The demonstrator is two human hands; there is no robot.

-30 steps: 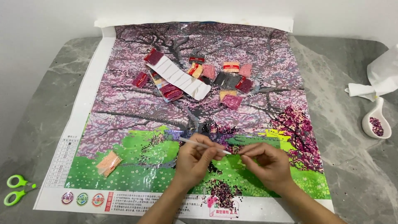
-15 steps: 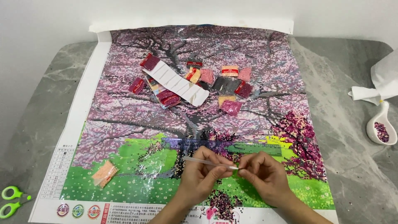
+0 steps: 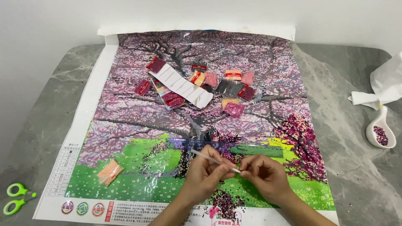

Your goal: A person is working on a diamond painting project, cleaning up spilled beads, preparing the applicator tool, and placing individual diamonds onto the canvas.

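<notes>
At the lower left edge of the frame a pair of green-handled scissors [image 3: 16, 198] lies on the grey marble table [image 3: 46, 109]. Just right of it spreads the large bead-picture canvas [image 3: 138, 121] of a pink blossoming tree over green grass, filling the middle of the frame. On its lower left grass patch sits a small peach bead packet [image 3: 109, 171]. In the upper middle, a scatter of red, pink and orange bead packets [image 3: 234, 90] surrounds a white paper strip [image 3: 183, 85].

Low in the centre, the left hand [image 3: 206, 172] is curled narrow, holding a thin clear pen tool [image 3: 214, 160] that slants from upper left down to the right. A green ruler [image 3: 255, 150] lies on the canvas just above the hands. The right hand [image 3: 264, 175] is pinched shut at the pen's tip; whether it grips the tip or something tiny there I cannot tell.

At the right edge, a white spoon-shaped tray [image 3: 380, 133] holds dark pink beads, below a crumpled white bag [image 3: 383, 86].
</notes>
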